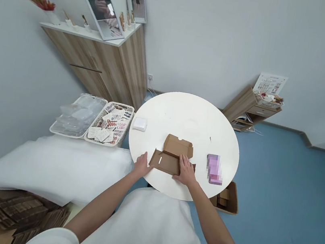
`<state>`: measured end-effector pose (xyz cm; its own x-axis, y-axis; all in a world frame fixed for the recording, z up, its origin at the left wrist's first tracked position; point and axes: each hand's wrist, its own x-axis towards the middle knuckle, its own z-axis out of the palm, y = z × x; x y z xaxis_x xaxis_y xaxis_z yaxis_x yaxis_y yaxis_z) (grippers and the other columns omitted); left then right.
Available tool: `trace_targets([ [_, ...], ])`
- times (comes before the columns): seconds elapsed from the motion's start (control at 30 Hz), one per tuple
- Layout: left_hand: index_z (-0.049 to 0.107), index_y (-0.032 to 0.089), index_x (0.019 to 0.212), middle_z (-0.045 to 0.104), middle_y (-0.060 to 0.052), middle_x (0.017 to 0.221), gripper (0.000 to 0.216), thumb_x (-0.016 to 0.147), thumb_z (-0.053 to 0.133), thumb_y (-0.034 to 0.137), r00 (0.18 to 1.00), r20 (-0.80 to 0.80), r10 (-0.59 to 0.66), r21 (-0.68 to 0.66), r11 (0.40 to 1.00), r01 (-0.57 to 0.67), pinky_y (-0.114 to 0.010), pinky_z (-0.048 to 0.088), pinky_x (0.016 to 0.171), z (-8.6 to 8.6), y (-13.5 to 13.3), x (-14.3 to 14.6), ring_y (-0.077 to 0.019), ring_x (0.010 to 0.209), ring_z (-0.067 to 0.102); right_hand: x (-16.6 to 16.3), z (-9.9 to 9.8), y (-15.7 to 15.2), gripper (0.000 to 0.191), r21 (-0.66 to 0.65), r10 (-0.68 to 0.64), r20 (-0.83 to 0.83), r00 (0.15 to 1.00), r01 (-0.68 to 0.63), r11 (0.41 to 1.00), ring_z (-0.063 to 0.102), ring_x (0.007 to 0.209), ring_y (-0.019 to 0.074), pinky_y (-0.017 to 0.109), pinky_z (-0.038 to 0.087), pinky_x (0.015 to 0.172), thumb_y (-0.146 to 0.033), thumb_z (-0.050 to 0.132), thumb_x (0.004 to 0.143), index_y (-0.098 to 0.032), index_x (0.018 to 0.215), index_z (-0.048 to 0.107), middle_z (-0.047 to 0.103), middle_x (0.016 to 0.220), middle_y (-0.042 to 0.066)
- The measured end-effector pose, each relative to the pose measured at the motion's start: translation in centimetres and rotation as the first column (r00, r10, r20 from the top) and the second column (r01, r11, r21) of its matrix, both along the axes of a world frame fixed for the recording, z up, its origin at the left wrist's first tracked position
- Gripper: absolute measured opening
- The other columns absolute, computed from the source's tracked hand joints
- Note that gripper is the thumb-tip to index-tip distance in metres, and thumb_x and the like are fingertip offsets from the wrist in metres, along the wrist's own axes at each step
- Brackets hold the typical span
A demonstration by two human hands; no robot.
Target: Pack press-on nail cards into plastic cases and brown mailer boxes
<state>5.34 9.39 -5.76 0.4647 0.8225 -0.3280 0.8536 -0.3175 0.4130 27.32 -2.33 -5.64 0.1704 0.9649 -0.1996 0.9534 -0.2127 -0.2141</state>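
Note:
A brown cardboard mailer box (pixel 168 163) lies unfolded near the front edge of the round white table (pixel 193 122). Its lid (pixel 179 145) stands up at the back, with the side flaps spread. A small white strip (pixel 160 160) shows inside the base at the left. My right hand (pixel 186 171) grips the box's right end, fingers reaching over the base and thumb at the front edge. At the left front corner is my left hand (pixel 142 164), fingers apart and thumb close to the cardboard; whether it touches is hard to see.
On the table are a white packet (pixel 140 124), a pixelated purple item (pixel 214 170) and a tiny dark object (pixel 210 139). Left stand baskets of plastic bags (pixel 79 115) and patterned cards (pixel 110 124). An open carton (pixel 232 199) sits on the floor at right.

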Motion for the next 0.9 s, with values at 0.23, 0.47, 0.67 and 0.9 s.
trace_targets([
  [0.23,0.031,0.012,0.127,0.052,-0.013,0.111,0.058,0.071,0.046,0.013,0.967,0.254,0.034,-0.123,0.992,-0.002,-0.030,0.039,0.083,-1.0,-0.2,0.9,-0.0213,0.103,0.049,0.0,-0.8,-0.4,0.109,0.047,0.031,-0.093,0.995,-0.027,0.999,0.002,0.132,0.0280,0.043,0.018,0.104,-0.044,0.064,0.060,-0.016,0.137,-0.009,0.007,0.144,0.011],
  [0.47,0.045,0.017,0.116,0.054,-0.008,0.104,0.042,0.074,0.046,0.020,0.918,0.394,0.050,-0.197,0.980,0.031,-0.027,0.041,0.080,0.2,-0.9,2.1,-0.0180,0.093,0.052,-0.3,-0.7,-0.1,0.109,0.024,0.025,-0.145,0.989,-0.022,0.999,0.000,0.132,0.0271,0.042,0.018,0.105,-0.041,0.067,0.058,-0.017,0.137,-0.005,0.007,0.144,0.011],
  [0.67,0.041,0.016,0.121,0.052,-0.012,0.112,0.054,0.073,0.054,0.037,0.917,0.390,0.084,-0.216,0.976,0.003,-0.029,0.040,0.082,0.5,-1.7,3.3,-0.0214,0.105,0.048,-0.9,-0.5,0.0,0.112,0.026,0.038,-0.174,0.984,-0.034,0.999,-0.001,0.132,0.0272,0.042,0.018,0.105,-0.037,0.070,0.056,-0.015,0.137,-0.004,0.008,0.144,0.012],
  [0.9,0.053,0.015,0.100,0.062,-0.010,0.099,0.030,0.080,0.041,0.034,0.986,0.151,0.076,-0.225,0.973,-0.041,-0.026,0.042,0.070,0.0,0.3,3.8,-0.0191,0.089,0.058,-1.1,-0.2,-0.2,0.116,-0.016,0.107,-0.157,0.982,-0.111,0.994,-0.003,0.132,0.0304,0.046,0.016,0.104,-0.046,0.071,0.052,-0.018,0.138,-0.002,0.002,0.145,0.011],
])
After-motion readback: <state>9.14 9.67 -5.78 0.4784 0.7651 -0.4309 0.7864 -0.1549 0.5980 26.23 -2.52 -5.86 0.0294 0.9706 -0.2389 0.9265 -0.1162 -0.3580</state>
